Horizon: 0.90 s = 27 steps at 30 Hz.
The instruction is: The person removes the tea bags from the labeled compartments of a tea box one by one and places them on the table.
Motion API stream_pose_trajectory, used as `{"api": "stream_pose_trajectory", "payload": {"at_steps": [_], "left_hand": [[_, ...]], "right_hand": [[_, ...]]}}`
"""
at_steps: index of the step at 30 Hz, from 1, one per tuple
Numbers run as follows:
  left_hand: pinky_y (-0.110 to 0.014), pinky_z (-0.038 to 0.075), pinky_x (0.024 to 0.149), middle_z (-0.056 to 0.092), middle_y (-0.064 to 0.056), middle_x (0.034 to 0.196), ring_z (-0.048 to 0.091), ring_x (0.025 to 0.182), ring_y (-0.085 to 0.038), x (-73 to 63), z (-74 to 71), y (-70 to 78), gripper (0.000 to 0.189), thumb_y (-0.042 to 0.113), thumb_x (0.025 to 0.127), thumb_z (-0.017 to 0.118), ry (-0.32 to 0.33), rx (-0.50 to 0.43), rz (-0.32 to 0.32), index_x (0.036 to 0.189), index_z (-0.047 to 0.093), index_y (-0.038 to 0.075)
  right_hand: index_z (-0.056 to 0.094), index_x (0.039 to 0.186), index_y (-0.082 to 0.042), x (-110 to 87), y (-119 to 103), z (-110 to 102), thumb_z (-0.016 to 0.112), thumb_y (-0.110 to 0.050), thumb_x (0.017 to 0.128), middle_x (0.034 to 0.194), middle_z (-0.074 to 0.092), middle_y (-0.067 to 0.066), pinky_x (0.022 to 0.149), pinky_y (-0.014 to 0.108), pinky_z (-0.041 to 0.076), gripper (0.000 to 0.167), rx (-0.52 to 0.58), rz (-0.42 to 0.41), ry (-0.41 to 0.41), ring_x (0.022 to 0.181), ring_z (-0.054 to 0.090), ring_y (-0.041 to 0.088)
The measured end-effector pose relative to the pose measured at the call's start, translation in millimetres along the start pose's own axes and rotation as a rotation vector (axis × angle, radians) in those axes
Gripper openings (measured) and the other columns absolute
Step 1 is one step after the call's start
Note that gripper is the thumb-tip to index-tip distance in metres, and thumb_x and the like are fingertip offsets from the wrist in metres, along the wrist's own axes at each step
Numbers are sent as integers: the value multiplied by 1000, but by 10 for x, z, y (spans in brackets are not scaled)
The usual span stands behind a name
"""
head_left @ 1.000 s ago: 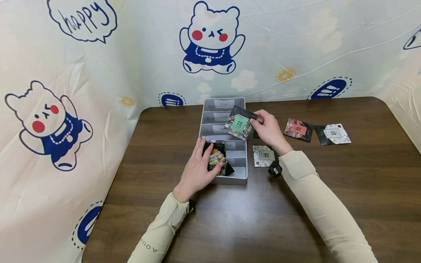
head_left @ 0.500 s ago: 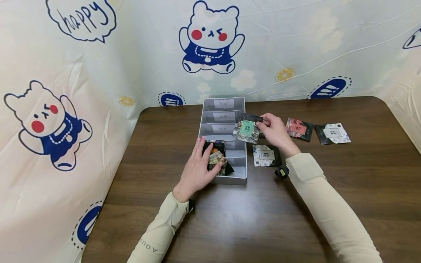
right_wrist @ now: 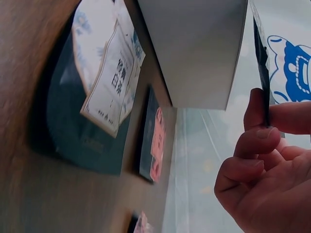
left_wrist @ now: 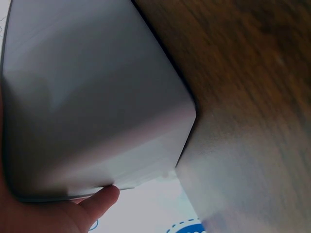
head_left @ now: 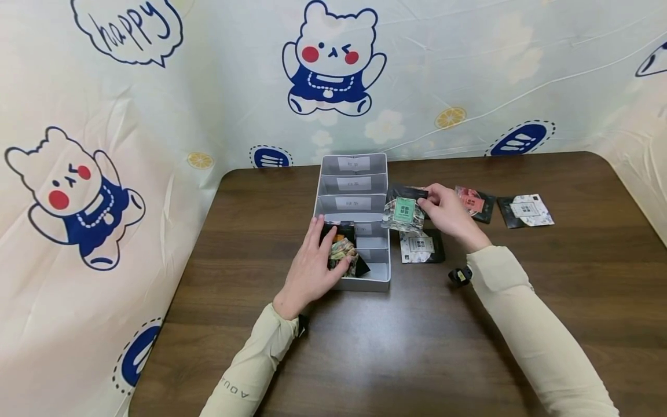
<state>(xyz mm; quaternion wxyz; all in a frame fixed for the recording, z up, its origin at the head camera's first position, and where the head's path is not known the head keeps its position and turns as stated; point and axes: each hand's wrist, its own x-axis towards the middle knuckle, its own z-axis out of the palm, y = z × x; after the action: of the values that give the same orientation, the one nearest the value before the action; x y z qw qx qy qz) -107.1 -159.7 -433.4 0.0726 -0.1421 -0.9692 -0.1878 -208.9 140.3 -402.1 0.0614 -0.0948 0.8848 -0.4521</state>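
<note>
Between thumb and index finger, my right hand (head_left: 454,217) pinches a dark tea sachet (head_left: 403,211) with a green label. It hangs tilted over the right side of a grey divided box (head_left: 365,285), and shows edge-on in the right wrist view. My left hand (head_left: 310,269) rests on the box's left front part, fingers spread and fairly straight over several sachets (head_left: 344,255) in the front compartments. Its thumb tip shows at the box rim in the left wrist view. Paper labels (head_left: 354,183) mark the rear compartments. Contents under my left hand are partly hidden.
Right of the box lies a white-and-black sachet (head_left: 421,246). Farther right are a red-labelled sachet (head_left: 473,202) and another white-labelled one (head_left: 526,210). In the right wrist view, a red-labelled sachet (right_wrist: 154,141) lies near the box. A printed cloth (head_left: 443,75) hangs behind the table.
My right hand has moved right and slightly toward me with the green-labelled sachet, from above the compartments to the box's right edge. The left hand stays in place.
</note>
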Motion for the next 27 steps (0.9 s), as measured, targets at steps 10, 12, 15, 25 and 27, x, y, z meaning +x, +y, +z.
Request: {"api": "stream_pose_trajectory", "payload": {"at_steps": [10, 12, 15, 25, 27], "left_hand": [[-46, 28, 116, 19, -19, 160, 12, 151, -30, -4, -5, 1, 68, 49, 92, 52, 0, -5, 1, 143, 46, 4], [-46, 28, 116, 20, -19, 160, 13, 151, -30, -5, -8, 0, 68, 49, 92, 52, 1, -3, 0, 143, 46, 4], [-46, 28, 116, 20, -19, 160, 13, 150, -30, -11, -13, 1, 68, 49, 92, 52, 3, -5, -1, 143, 46, 4], [-46, 28, 116, 20, -19, 160, 14, 150, -31, -4, -7, 1, 67, 48, 91, 53, 13, -1, 7, 142, 47, 4], [-47, 28, 116, 20, -19, 159, 15, 150, -31, -6, -7, 0, 67, 47, 91, 53, 15, -6, 7, 142, 47, 3]], "right_hand": [[54, 115, 3, -125, 97, -178, 49, -20, 100, 75, 47, 6, 60, 32, 34, 28, -62, 25, -17, 67, 43, 21], [55, 114, 4, -147, 125, -218, 49, -18, 100, 75, 48, 7, 61, 32, 33, 27, -84, 19, -5, 68, 44, 22], [55, 110, 5, -168, 184, -270, 50, -18, 99, 76, 51, 10, 63, 33, 33, 25, -113, 15, 4, 70, 44, 24], [52, 99, 0, -254, 406, -414, 50, -22, 100, 75, 53, 8, 60, 31, 33, 22, -175, 63, -60, 67, 45, 21], [51, 97, 0, -270, 446, -451, 50, -23, 100, 74, 52, 7, 59, 31, 33, 23, -189, 75, -77, 66, 44, 20]]}}
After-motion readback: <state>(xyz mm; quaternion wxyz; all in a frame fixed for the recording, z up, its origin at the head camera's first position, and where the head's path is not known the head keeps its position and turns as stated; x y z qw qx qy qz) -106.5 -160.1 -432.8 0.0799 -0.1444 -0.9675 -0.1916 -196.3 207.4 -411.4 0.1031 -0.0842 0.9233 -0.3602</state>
